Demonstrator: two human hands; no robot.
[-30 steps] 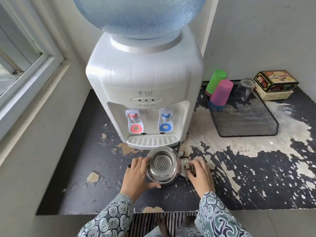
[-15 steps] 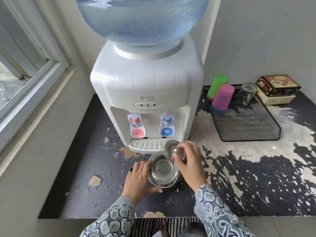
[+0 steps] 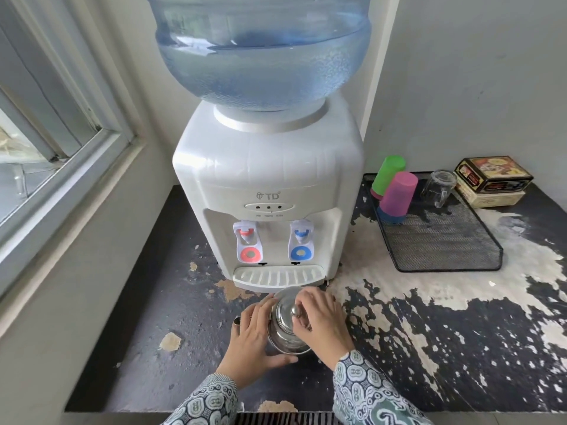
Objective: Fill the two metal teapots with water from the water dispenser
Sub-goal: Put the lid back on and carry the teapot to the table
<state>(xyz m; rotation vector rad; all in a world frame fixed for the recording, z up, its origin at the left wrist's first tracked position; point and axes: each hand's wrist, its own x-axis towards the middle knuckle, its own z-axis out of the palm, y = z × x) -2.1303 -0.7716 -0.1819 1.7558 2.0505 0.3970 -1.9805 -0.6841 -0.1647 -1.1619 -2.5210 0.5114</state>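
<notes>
A shiny metal teapot [image 3: 283, 338] stands on the dark counter just in front of the white water dispenser [image 3: 267, 191]. Its lid [image 3: 285, 311] sits on top of it. My left hand [image 3: 254, 338] wraps the pot's left side. My right hand [image 3: 322, 320] rests on the lid, fingers pinched around its knob. The dispenser has a red tap [image 3: 248, 243] on the left, a blue tap [image 3: 301, 243] on the right and a drip tray [image 3: 277, 276] below. Only one teapot is in view.
A black mesh tray [image 3: 441, 240] at the right holds an upturned green cup [image 3: 388, 176], pink cup [image 3: 399, 194] and a glass [image 3: 438, 187]. Two boxes [image 3: 492, 179] lie behind it. A window [image 3: 46, 148] lines the left wall. The counter edge [image 3: 276, 409] is close to me.
My right hand picked the lid up from the counter beside the pot, carried it over the open top with its strainer, and set it down on the teapot. The left hand stayed put.
</notes>
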